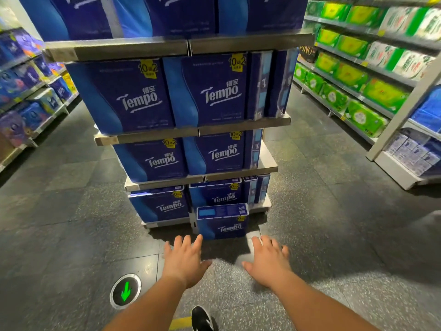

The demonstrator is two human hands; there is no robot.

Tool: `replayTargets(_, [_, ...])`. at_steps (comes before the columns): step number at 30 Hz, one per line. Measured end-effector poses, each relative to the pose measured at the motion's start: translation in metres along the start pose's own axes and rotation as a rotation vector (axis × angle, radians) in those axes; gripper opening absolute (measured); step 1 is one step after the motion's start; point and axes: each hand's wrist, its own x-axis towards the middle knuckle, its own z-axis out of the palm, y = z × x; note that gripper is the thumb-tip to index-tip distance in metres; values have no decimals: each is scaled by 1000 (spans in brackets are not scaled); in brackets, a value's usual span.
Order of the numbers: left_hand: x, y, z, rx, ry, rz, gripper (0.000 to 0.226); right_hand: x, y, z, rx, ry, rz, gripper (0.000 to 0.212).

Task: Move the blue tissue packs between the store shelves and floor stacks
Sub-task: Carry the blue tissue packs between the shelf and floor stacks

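Dark speckled floor (pixel 71 187). Metal shelf rack (pixel 238 45) stands on it, in middle of aisle. Blue tissue packs (pixel 133 96) sit in rows on every shelf board, top to bottom. One blue pack (pixel 222 222) stands on floor, touching front of rack. Round green arrow sign (pixel 125 290) set in floor.

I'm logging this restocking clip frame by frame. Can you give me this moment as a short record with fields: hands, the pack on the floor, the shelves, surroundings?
left hand: open, fingers spread, reaching toward the floor pack, holding nothing
right hand: open, fingers spread, reaching likewise, holding nothing
floor pack: one blue pack upright on the floor against the rack's bottom tier, just beyond both hands
rack: tiers filled with blue packs
side shelves: green packs on the right
floor: dark tiles, green arrow marker near the left arm
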Motion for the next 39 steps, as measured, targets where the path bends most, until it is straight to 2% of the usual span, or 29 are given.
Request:
replayTargets(11, [220,-19,-24,-53,-135,56,88,191,-10,-38,52,-45,125,79])
replayTargets(15, [269,-16,-16,-57,-192,32,91,245,-3,-27,74,-95,125,79])
replayTargets(18, [314,-13,2,-92,-249,-27,97,292,10,-2,73,-199,142,88])
replayTargets(22, [381,-9,69,-87,-262,-83,102,368,36,58,39,-273,149,90])
replayTargets(25, [428,-11,133,-67,-246,-94,124,420,54,119,15,-247,137,94])
replayTargets(27, [459,-12,175,-79,-220,-121,109,452,63,159,-19,-255,118,94])
replayTargets(29, [489,-16,222,-77,-169,-93,106,481,72,201,-14,-277,115,82])
replayTargets(32, [530,-29,285,-53,-150,-28,113,513,85,272,10,-174,31,87])
replayTargets(35, [569,-40,336,-32,29,81,124,551,92,329,21,-95,-8,94])
replayTargets(37, [589,-43,370,-14,37,102,139,576,95,355,25,-69,2,95])
replayTargets(39, [602,-45,398,-27,50,85,145,593,98,379,35,-46,-9,96])
